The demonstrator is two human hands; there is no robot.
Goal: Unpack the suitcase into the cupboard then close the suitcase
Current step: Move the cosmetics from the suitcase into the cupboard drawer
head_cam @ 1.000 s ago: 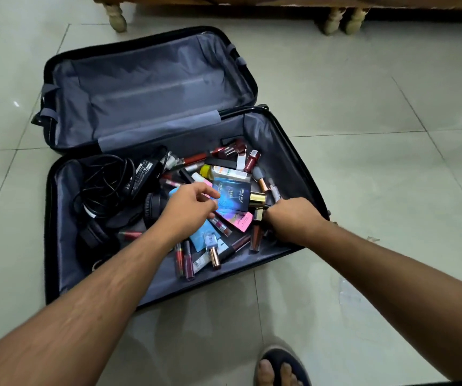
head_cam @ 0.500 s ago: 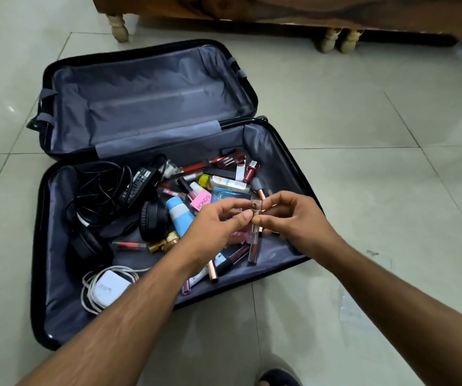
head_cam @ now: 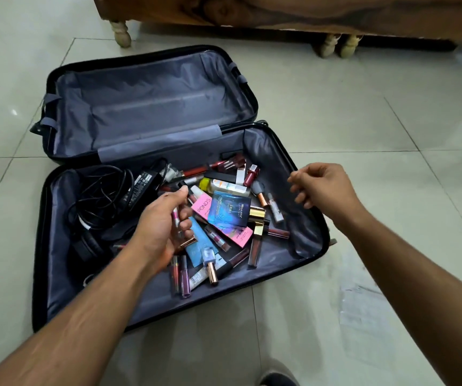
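A black suitcase [head_cam: 40, 246] with grey lining lies open on the tiled floor. Its near half holds several lip glosses, tubes and small boxes, among them a blue box [head_cam: 228, 208] and a pink Pond's box [head_cam: 202, 205]. My left hand [head_cam: 163, 227] is over the pile and grips a lip gloss tube [head_cam: 178, 221] with a rose-gold cap. My right hand [head_cam: 322, 188] hovers above the right side of the case, fingers loosely curled, holding nothing. The lid half [head_cam: 151, 104] holds nothing.
Black cables and a power adapter [head_cam: 143, 182] fill the left of the near half, with black headphones [head_cam: 87, 246] below them. A wooden cupboard base [head_cam: 280, 9] on turned legs stands beyond the case. A foot in a sandal [head_cam: 276, 378] is at the bottom edge.
Both hands were pinching one lip gloss together; now my left hand holds it alone and lower, while my right hand has let go and moved right and up.
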